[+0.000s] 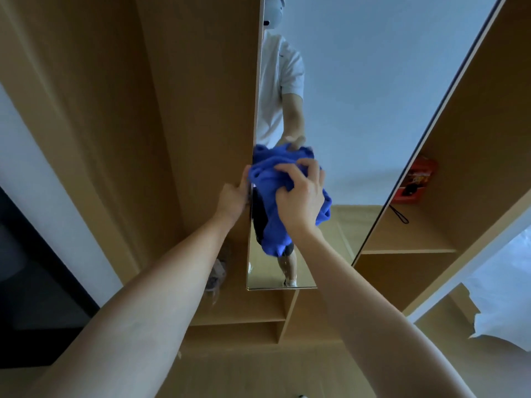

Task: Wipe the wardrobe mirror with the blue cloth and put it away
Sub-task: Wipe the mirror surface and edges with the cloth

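Wardrobe mirror (359,110), left edge | right hand (301,193) bunches soft, light blue cloth (270,225) | left hand (234,199) grips mirror edge

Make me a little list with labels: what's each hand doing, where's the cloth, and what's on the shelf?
right hand: grips the blue cloth, bunched against the mirror
left hand: holds the mirror's left edge
cloth: blue, crumpled, low on the mirror near its left edge
shelf: right of the mirror, with a red box and a black cord
wiping: under way
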### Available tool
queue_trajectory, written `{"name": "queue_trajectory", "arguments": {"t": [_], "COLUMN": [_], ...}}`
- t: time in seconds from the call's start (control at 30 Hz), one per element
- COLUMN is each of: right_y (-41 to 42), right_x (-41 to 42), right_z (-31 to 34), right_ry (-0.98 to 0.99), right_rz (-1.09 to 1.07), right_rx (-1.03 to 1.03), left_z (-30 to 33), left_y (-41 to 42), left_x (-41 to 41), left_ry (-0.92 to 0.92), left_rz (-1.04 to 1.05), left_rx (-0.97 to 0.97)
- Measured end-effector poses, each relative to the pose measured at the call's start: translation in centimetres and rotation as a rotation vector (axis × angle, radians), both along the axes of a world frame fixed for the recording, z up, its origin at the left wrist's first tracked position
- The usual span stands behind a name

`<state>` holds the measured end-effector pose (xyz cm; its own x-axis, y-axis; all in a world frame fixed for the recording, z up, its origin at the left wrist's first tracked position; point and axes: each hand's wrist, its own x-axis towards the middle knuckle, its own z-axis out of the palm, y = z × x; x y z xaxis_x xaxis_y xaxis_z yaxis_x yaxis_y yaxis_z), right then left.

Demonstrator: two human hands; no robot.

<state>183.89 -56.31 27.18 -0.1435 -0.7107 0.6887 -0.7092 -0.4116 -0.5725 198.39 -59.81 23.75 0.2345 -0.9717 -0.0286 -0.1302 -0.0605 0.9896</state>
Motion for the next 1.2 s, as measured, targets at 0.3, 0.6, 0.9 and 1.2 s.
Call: {"name": "queue_trajectory", "arguments": {"t": [0.3, 0.6, 0.9, 1.2], "right_y": [-0.7, -0.2, 0.1, 0.7], "right_x": [-2.1, -0.2, -2.8, -0.9], "right_z": [-5.8, -0.1, -7.5, -3.1], "right_ry": [0.343, 0.087, 0.403, -0.06], "right_rz": [0.033, -0.086, -0.055, 0.034], "right_rx": [0.067, -0.021, 0.215, 0.039], "left_z": [0.8, 0.3, 0.0, 0.1], "left_y": [1.5, 1.0, 0.4, 0.9], "left_x": [0.2, 0.3, 0.2, -0.6], "left_ry": [0.069, 0.107, 0.045, 0.043], "left_rz": [-0.182, -0.162, -0.048, 0.005], "left_rx": [0.015, -0.022, 0.083, 0.047]}}
